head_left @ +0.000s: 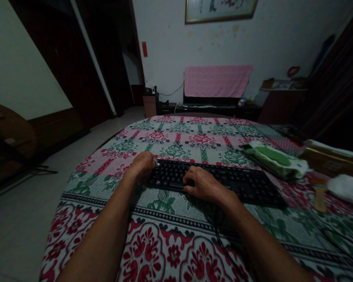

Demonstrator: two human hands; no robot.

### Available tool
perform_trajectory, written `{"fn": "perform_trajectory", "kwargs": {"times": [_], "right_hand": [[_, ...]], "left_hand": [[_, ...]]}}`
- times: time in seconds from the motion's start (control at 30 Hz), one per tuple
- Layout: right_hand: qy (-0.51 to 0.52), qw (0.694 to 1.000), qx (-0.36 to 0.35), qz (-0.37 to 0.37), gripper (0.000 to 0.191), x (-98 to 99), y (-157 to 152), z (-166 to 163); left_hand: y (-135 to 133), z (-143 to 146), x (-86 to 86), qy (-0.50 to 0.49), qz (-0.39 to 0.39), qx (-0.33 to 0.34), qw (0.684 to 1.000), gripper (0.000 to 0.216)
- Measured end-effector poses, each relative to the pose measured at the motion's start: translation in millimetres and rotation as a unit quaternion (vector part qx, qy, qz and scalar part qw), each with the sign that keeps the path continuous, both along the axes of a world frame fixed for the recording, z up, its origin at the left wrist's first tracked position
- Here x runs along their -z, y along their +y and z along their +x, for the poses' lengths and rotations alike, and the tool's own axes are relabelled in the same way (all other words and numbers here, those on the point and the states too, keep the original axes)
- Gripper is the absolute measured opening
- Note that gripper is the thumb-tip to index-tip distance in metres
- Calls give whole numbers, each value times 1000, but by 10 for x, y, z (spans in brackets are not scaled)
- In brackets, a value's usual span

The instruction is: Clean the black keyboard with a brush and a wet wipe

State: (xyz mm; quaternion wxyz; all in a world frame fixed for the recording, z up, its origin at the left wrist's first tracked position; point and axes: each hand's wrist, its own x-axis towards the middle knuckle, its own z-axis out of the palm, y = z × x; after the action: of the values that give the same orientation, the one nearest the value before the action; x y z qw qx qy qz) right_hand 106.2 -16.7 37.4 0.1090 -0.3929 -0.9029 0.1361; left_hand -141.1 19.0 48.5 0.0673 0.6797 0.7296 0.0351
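A black keyboard (247, 184) lies across a bed covered by a red and green floral spread (176, 141). My left hand (141, 164) is curled at the keyboard's left end, and a small white thing (155, 162) shows at its fingertips. What that thing is I cannot make out. My right hand (202, 184) rests on the left half of the keyboard. Its fingers bend over the keys and its thumb sits at the near edge, gripping the board. The keyboard's dark cable (222, 243) runs toward me under my right forearm.
A green and white soft pack (275, 158) lies right of the keyboard, beside a long gold box (332, 160). A wooden-handled tool (320, 194) and a white cloth (345, 188) lie further right. A pink-draped cabinet (217, 80) stands at the far wall. Pale floor (23, 219) lies to the left.
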Motion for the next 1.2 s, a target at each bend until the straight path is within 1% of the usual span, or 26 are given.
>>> {"fn": "perform_trajectory", "kwargs": {"times": [0.1,0.17,0.2,0.4,0.5,0.63,0.8,0.87,0.97,1.07,1.13,1.2], "right_hand": [[1,1000,2,-1,14,-7,-5,-7],[1,1000,5,1,14,-11,-8,-11],[1,1000,7,2,13,-12,-8,-12],[-2,1000,1,7,13,-5,-3,-6],[1,1000,-1,9,13,0,-1,-7],[2,1000,4,6,12,-9,-8,-11],[-2,1000,5,1,12,-24,-15,-10],[-2,1000,5,0,12,-25,-13,-9],[-2,1000,6,0,12,-25,-14,-10],[-3,1000,6,-1,12,-25,-19,-12],[-2,1000,4,0,12,-23,-21,-11],[-1,1000,5,1,11,-21,-20,-8]], "left_hand": [[-13,2,-35,30,30,-13,999,35],[-24,37,-38,40,58,-19,997,37],[-32,63,-37,41,60,-18,997,37],[-101,186,-104,36,1,-14,999,33],[-116,203,-127,33,8,-8,999,34],[-104,225,-92,50,32,9,998,36],[-116,235,-114,41,2,31,999,35],[-128,240,-127,32,2,33,999,34],[-136,266,-98,23,32,29,999,36],[-130,298,-41,27,56,49,997,38],[-127,301,-27,26,54,64,996,37],[-129,286,-45,19,34,74,996,35]]}}
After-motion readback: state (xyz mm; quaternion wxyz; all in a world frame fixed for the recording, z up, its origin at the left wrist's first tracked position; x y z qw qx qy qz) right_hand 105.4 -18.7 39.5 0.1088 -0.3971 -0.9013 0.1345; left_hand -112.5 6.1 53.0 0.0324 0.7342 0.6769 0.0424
